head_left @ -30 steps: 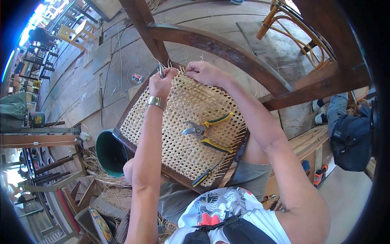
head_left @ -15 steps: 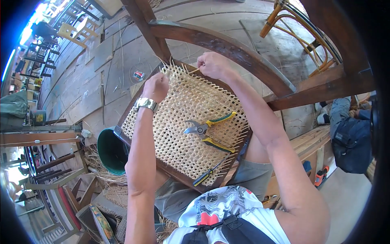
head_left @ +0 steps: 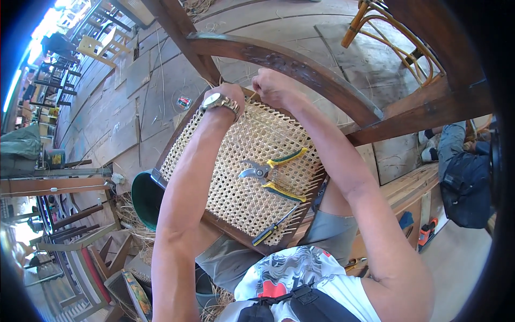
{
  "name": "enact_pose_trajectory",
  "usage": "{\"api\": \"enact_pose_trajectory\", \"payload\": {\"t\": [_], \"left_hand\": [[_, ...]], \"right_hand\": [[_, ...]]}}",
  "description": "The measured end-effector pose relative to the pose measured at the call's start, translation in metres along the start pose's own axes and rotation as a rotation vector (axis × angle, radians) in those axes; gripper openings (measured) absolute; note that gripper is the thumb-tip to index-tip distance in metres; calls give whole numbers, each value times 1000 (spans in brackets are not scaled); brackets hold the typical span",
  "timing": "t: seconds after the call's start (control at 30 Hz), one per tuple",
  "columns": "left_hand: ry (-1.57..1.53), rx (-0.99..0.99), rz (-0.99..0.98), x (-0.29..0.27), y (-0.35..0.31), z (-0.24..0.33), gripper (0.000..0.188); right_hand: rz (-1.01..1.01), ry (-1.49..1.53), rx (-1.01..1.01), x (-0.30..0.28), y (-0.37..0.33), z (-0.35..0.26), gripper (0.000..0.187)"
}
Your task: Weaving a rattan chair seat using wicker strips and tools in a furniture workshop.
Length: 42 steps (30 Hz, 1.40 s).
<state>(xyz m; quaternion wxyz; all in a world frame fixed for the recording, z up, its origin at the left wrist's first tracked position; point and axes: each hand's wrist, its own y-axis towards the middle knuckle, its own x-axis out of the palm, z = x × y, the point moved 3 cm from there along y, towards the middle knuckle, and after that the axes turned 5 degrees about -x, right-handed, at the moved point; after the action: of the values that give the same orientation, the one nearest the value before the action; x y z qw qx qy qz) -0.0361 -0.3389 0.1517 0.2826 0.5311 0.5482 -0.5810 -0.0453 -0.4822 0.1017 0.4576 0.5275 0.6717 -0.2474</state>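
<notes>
A woven cane seat panel point(head_left: 241, 139) in a dark wooden chair frame lies tilted over my lap, with loose strand ends along its edges. My left hand point(head_left: 230, 95), a metal watch at its wrist, is bent over the far left corner of the weave. Its fingers curl inward, and what they grip is hidden. Just to the right, my right hand point(head_left: 269, 86) pinches a thin cane strand point(head_left: 253, 97) at the far edge. Pruning shears point(head_left: 261, 172) with yellow and green handles rest open on the cane. Nearer me, a screwdriver point(head_left: 266, 234) lies on the near corner.
The chair's curved wooden rail point(head_left: 289, 61) arches beyond my hands. A dark green bucket point(head_left: 144, 199) stands left of the seat. Wooden planks point(head_left: 413, 188) lie to the right, near a person with a dark bag point(head_left: 466, 188). A rattan chair point(head_left: 399, 40) stands far right.
My left hand has moved right and turned over the far corner, closer to my right hand. My right hand has shifted slightly left, still pinching the strand. The shears and screwdriver stay on the cane.
</notes>
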Motion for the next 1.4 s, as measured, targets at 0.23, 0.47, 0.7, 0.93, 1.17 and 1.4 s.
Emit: {"api": "enact_pose_trajectory", "payload": {"t": [0.23, 0.47, 0.7, 0.93, 1.17, 1.4], "left_hand": [[-238, 11, 44, 49, 19, -3, 26], [-460, -99, -66, 73, 28, -43, 34], [-859, -72, 83, -29, -59, -102, 35], [-917, -154, 81, 26, -33, -103, 29], [-444, -8, -3, 63, 7, -55, 24], [-117, -21, -109, 21, 15, -35, 30]], "right_hand": [[-59, 101, -29, 20, 4, 19, 12], [-92, 6, -35, 19, 7, -7, 24], [229, 731, -224, 16, 20, -28, 36], [216, 594, -71, 15, 8, -15, 24], [72, 309, 54, 21, 8, 0, 18], [176, 192, -88, 15, 13, -2, 11]]}}
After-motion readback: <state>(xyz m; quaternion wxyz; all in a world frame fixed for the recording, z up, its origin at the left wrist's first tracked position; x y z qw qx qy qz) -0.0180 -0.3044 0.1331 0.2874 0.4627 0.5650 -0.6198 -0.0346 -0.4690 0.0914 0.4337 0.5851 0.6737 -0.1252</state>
